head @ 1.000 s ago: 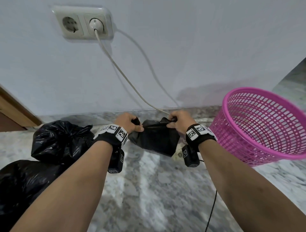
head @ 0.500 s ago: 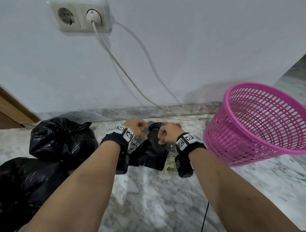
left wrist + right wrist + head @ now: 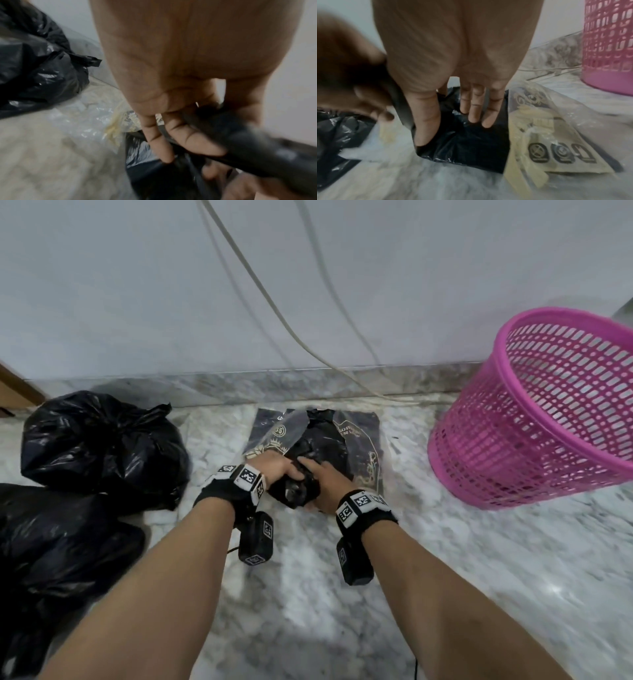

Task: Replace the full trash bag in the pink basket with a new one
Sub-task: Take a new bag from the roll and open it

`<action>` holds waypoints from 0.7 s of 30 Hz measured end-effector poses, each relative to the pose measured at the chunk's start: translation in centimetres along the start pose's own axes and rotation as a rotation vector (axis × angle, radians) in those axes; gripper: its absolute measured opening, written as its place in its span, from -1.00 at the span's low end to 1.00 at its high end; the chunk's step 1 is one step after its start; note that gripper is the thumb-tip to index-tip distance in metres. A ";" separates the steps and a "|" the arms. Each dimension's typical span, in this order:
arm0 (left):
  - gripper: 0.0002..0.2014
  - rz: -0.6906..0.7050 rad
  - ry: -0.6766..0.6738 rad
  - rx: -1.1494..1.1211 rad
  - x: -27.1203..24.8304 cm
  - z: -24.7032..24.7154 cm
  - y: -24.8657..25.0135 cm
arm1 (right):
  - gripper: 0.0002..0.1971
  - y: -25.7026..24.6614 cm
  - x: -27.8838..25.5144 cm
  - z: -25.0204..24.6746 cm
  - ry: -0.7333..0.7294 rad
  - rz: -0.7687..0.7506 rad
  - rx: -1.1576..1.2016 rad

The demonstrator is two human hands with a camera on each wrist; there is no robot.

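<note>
The empty pink basket (image 3: 534,419) stands tilted at the right, also in the right wrist view (image 3: 607,54). A new black trash bag (image 3: 315,443), folded and crumpled, sticks out of a clear package with gold print (image 3: 366,446) lying on the marble floor. My left hand (image 3: 284,470) grips a bunched end of that bag (image 3: 257,148), fingers (image 3: 188,135) curled round it. My right hand (image 3: 318,477) lies on the bag (image 3: 471,142) with straight fingers (image 3: 476,111), beside the package (image 3: 547,148). A tied full black trash bag (image 3: 102,446) sits at the left.
A second black bag (image 3: 51,542) lies at the near left. A white cable (image 3: 274,302) runs down the wall to the floor behind the package. A marble skirting (image 3: 239,385) lines the wall. A wooden frame (image 3: 17,392) shows at the far left.
Both hands came down from holding the bag package up near the wall; the package now lies on the floor. The right hand's fingers have straightened. The view tilted down, losing the wall socket.
</note>
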State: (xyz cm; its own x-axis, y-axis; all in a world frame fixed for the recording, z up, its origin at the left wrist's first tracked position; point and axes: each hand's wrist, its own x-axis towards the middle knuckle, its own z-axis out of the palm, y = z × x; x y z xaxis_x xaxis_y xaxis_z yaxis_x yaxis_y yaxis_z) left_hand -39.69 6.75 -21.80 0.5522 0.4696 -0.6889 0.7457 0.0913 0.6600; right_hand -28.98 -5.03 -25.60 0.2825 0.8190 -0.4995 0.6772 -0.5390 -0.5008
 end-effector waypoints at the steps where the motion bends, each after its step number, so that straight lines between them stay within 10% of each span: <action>1: -0.87 -0.010 -0.010 -0.095 0.0 -0.4 0.5 | -0.13 0.0 0.2 -0.1 0.015 -0.017 0.015; 10: -0.72 0.008 -0.035 -0.170 0.7 -0.8 1.1 | -0.83 1.0 1.2 -2.2 0.249 -0.046 0.042; 16: -0.51 0.007 0.083 -0.497 2.6 0.1 1.0 | -0.80 1.0 1.2 -3.1 0.310 -0.128 0.184; 21: -0.47 0.221 0.163 0.397 2.6 0.0 -3.3 | -0.70 0.4 1.1 -5.0 0.343 -0.219 0.225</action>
State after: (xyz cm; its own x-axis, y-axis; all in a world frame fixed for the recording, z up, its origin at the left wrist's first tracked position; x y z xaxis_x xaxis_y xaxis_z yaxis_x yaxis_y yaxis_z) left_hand -40.70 7.65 -25.79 0.6715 0.5747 -0.4677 0.7192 -0.3535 0.5982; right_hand -24.96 -3.35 -22.81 0.3830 0.9158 -0.1210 0.5925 -0.3440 -0.7284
